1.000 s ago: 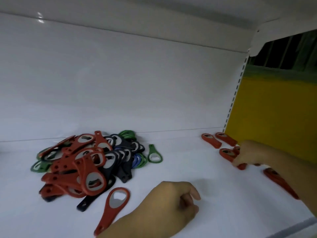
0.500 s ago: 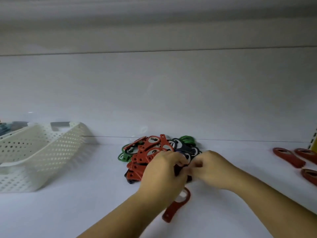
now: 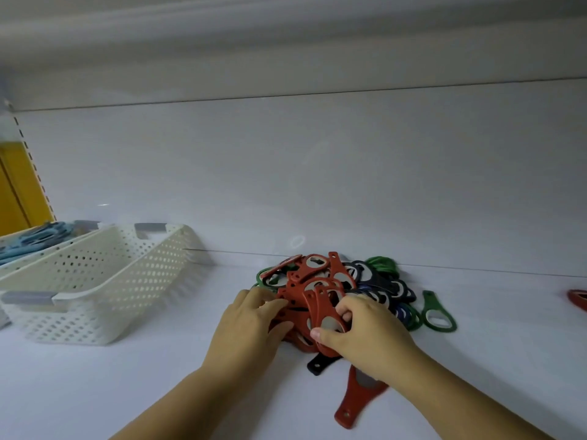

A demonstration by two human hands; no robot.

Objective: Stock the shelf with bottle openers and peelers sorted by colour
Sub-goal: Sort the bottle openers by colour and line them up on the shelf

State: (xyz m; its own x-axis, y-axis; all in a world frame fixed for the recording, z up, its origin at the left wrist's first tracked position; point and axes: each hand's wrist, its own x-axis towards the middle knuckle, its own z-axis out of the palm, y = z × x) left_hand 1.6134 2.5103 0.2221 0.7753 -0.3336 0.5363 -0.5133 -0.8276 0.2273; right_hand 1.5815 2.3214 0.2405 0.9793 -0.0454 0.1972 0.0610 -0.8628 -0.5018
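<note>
A pile of bottle openers [image 3: 333, 281] in red, green, black and blue lies on the white shelf [image 3: 476, 360] near the back wall. My right hand [image 3: 365, 331] grips a red opener [image 3: 324, 309] lifted on edge at the pile's front, thumb and fingers curled round its ring end. My left hand [image 3: 254, 325] rests on the pile's left side, fingers fairly straight, touching red openers. Apart from the pile, a single green opener [image 3: 436, 312] lies on its right. One red opener [image 3: 355, 398] lies flat under my right wrist, beside a black opener's handle [image 3: 319, 365].
A white perforated basket [image 3: 95, 290] stands at the left, with another basket [image 3: 35, 246] holding light blue items behind it. The tip of a red opener [image 3: 578, 298] shows at the right edge. A yellow panel [image 3: 16, 192] is at the far left.
The view swung left from the shelf's right end to the pile. My right hand left the row of red openers there and now grips one in the pile; my left hand moved onto the pile.
</note>
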